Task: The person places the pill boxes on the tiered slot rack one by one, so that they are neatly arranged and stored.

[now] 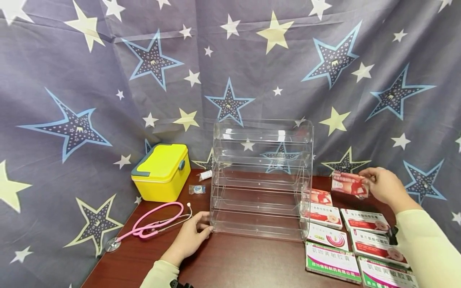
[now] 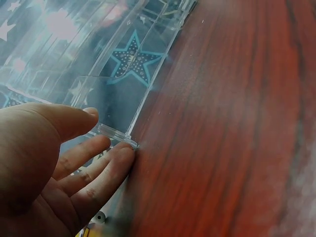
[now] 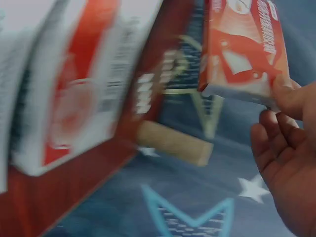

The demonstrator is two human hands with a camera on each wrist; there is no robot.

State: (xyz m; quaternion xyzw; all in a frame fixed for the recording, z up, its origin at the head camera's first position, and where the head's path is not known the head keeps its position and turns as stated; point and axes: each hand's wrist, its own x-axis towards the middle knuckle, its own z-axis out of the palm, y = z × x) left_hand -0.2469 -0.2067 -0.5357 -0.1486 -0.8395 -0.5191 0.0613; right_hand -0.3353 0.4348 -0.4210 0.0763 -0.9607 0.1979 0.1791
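My right hand (image 1: pixel 387 188) pinches a red medicine box (image 1: pixel 347 183) by its right end, held up behind the other boxes on the right side. In the right wrist view, the thumb lies on the face of this red box (image 3: pixel 247 47). My left hand (image 1: pixel 192 236) is at the lower left corner of a clear acrylic tiered rack (image 1: pixel 257 232). The left wrist view shows its fingers (image 2: pixel 106 180) extended, with fingertips right at the rack's bottom corner and the thumb apart from them. The tiers hold nothing.
Right of the rack lie several medicine boxes in two columns, among them a red box (image 1: pixel 321 197) and a green-and-white box (image 1: pixel 333 262). Leftward are a yellow case (image 1: pixel 160 176), a pink stethoscope (image 1: pixel 144 230) and a small packaged tape roll (image 1: pixel 197 189). A starry curtain (image 1: pixel 237 60) hangs behind.
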